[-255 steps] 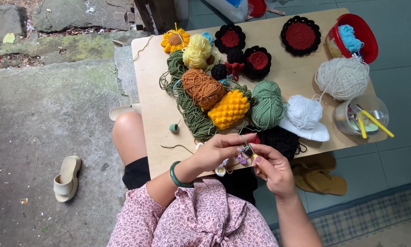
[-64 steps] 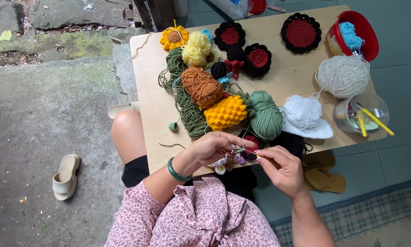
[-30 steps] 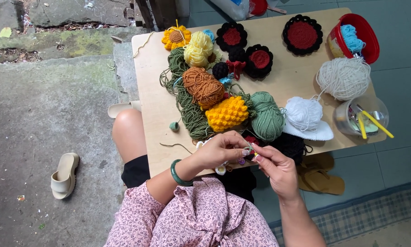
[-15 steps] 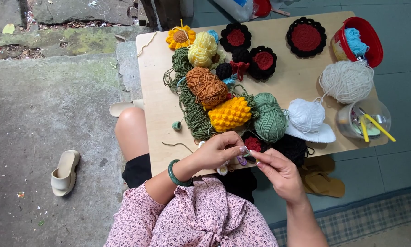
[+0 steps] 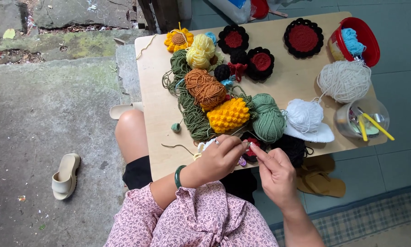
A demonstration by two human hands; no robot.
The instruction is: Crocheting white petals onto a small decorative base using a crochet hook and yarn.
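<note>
Left hand (image 5: 217, 160) pinched on small multicoloured crochet piece (image 5: 242, 161) at near edge of pale wooden table (image 5: 159, 105); right hand (image 5: 275, 171) fingertips closed against it. Beyond: green yarn ball (image 5: 269, 120), white yarn ball (image 5: 344, 81). Risk: tugging strands could roll balls off.

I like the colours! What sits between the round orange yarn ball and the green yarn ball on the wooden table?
In the head view, a bumpy yellow crocheted piece lies between the round orange yarn ball and the green yarn ball, touching both.
</note>
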